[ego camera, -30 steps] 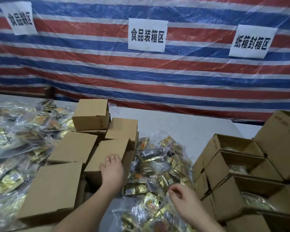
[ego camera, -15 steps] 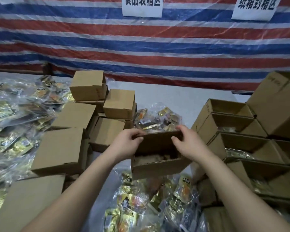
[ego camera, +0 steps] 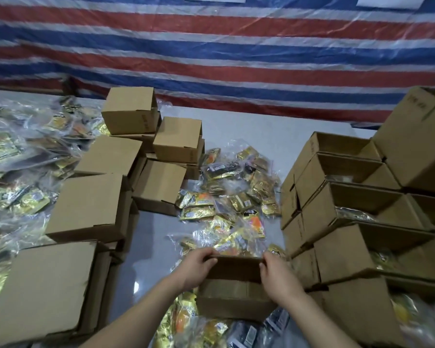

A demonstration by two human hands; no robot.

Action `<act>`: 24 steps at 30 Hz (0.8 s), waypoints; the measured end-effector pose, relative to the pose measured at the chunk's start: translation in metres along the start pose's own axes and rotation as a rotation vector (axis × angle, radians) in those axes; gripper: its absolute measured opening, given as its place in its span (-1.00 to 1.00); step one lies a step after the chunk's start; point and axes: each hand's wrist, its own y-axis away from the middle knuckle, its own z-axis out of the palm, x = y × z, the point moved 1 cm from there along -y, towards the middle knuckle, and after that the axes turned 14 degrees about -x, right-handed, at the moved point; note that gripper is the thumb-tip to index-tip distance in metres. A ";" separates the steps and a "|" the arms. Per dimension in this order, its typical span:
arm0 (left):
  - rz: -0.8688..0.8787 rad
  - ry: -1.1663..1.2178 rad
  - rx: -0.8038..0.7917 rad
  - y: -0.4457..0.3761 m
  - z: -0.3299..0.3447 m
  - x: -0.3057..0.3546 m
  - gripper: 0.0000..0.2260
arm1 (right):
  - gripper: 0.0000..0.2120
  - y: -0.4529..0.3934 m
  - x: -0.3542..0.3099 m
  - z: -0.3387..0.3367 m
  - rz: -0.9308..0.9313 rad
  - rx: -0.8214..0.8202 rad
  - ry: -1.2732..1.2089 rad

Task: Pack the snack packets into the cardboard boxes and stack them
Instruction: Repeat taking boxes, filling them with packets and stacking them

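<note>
Both hands had hold of one open box, low and in front of the person, sitting among the loose packets. The left hand gripped the far rim at its left corner, fingers curled over the edge; the right hand gripped the same rim at the right corner, thumb on the inside. So the box lay straight between the two hands, its long side running left to right, mouth up and tipped a little toward the person. I could not make out what was in it.

The packets to go in lay just beyond that far rim, spread away up the table, with more under the box's near edge. Either hand was about as close to them. The filled stack of open boxes stood just to the right, nearer the right hand; the closed boxes were off to the left.
</note>
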 end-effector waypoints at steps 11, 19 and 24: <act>-0.412 0.171 0.324 0.009 -0.007 -0.106 -0.68 | -0.92 0.003 0.016 0.009 0.011 0.036 0.024; -0.799 -0.036 0.162 0.026 0.054 -0.171 -0.17 | -0.70 0.003 0.002 0.010 -0.045 0.109 0.146; -0.791 0.101 0.176 0.018 0.055 -0.162 -0.22 | -0.65 0.002 -0.005 0.014 -0.026 0.057 0.201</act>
